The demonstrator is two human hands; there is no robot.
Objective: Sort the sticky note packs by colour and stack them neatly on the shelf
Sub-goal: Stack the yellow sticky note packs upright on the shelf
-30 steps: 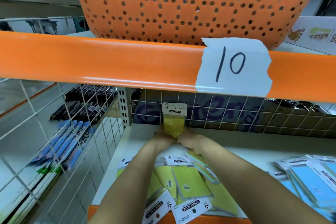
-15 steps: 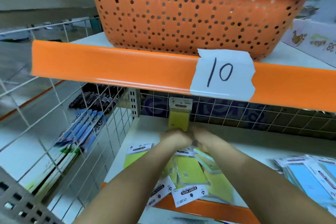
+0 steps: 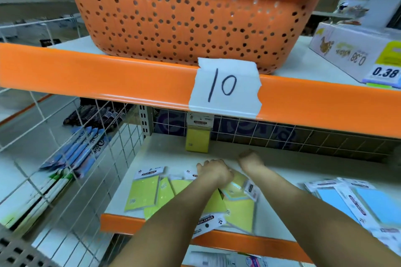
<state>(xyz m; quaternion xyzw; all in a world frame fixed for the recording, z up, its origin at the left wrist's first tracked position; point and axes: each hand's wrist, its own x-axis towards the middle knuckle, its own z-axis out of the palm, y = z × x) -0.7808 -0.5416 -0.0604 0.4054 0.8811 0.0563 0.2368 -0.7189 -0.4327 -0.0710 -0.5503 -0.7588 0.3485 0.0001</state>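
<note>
The left hand (image 3: 213, 171) rests on flat yellow plastic-wrapped sticky note packs (image 3: 235, 198) (likely light, slippery; pinch the stiff card header), its grip unclear.

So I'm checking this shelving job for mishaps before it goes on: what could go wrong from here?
The yellow pack standing against the back grid has nothing bracing it, so it may tip forward. The left hand is reaching into the loose yellow-green packs, and one white-headed pack already overhangs the orange shelf edge; a nudge might drop it. The blue packs lie close by, so colours could mix.
</note>
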